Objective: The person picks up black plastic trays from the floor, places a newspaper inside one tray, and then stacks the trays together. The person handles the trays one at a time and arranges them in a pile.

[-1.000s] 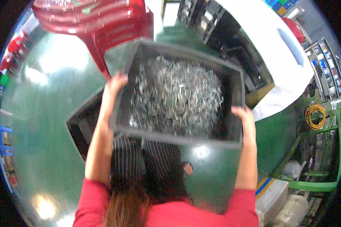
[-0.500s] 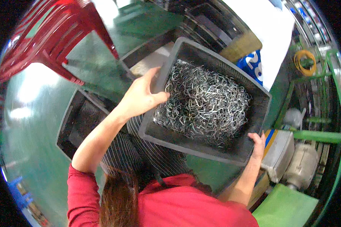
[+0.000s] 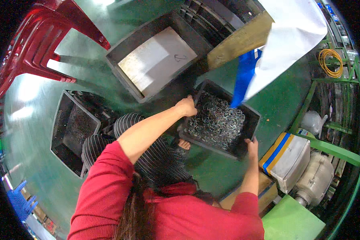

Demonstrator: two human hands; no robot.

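Head view: dark plastic crate [image 3: 250,120] sits low over the green floor [image 3: 280,96], right of centre, heaped with small shiny metal rings [image 3: 216,120]. Left hand [image 3: 187,106] has fingers wrapped over the far-left rim; right hand [image 3: 252,145] has fingers closed on the near-right corner. Diagonal two-hand hold. Load looks heavy and loose: rings will likely shift and spill if tilted, so keep it level. Crate walls look stiff; the rims are the sound place to hold. Can't tell if the base touches the floor. Empty grey crate [image 3: 158,60] lies further off, another dark crate [image 3: 70,132] to the left, red plastic chairs [image 3: 44,36] far left.
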